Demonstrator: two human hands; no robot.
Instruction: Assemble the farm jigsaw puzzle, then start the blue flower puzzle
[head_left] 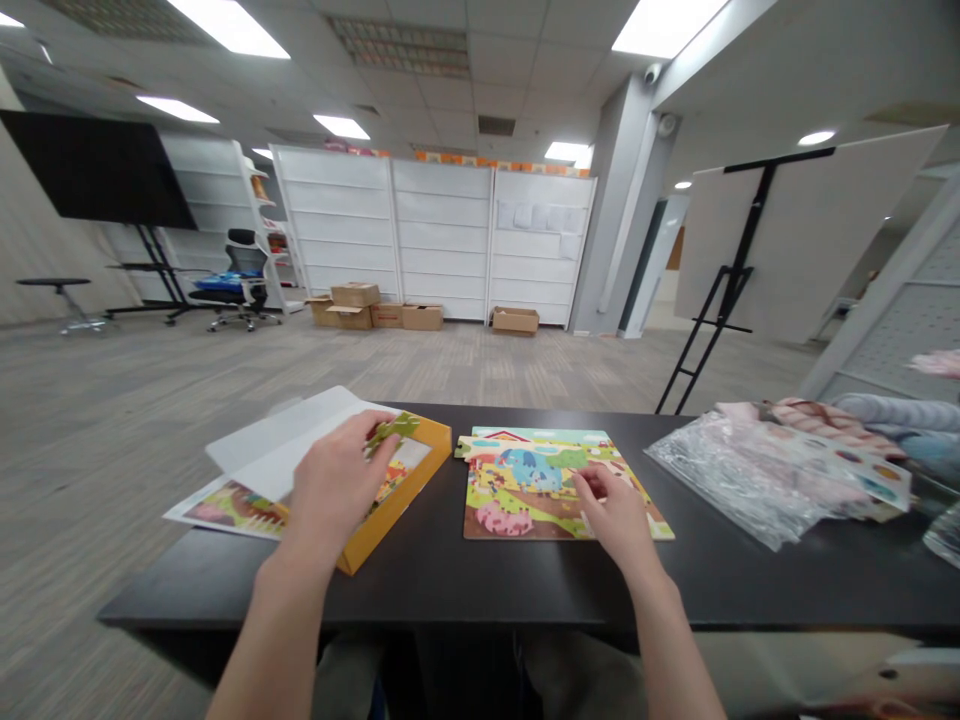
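Pinching green piece (403, 425) above yellow box (401, 500) in left grip (341, 472), likely for clearance; right of box, curling right grip (619, 508) over board (559, 523), can't tell if holding.

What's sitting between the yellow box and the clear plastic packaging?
A colourful picture board lies between them, with the right hand over it, in the head view.

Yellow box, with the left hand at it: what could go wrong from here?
The green piece pinched in the left hand might slip into the yellow box. A small piece jutting left past the puzzle board could get knocked. The right hand, low over the board, might bump it askew.
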